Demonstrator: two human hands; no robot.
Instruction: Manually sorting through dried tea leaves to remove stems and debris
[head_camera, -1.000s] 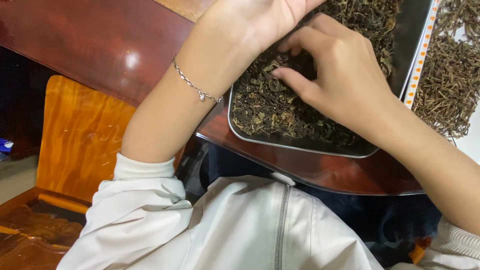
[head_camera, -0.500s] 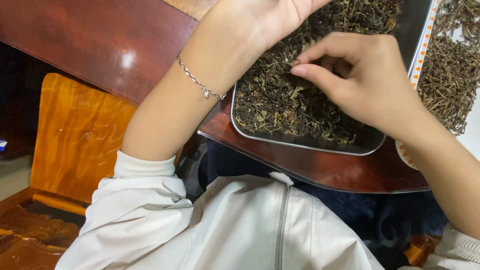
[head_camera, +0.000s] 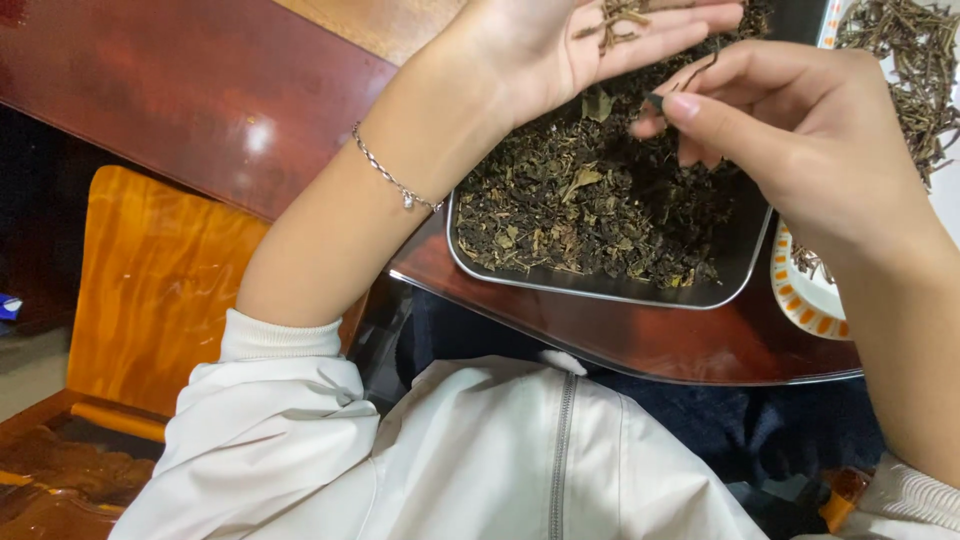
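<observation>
Hands over metal tray (head_camera: 735, 275) at table (head_camera: 200, 110) edge: left hand (head_camera: 570, 45) palm open w/ tea stems (head_camera: 622, 15); right hand (head_camera: 800, 130) fingertips pinched on a stem above dried leaves (head_camera: 580, 200).

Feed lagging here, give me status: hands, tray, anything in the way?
Left hand open, palm up, stems on it. Right hand pinching a stem over metal tray of dried leaves. Nothing in the way.

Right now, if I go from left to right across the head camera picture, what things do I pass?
Orange wooden chair → silver bracelet → metal tray of dried leaves → white plate with orange-striped rim, holding dried stems.
</observation>
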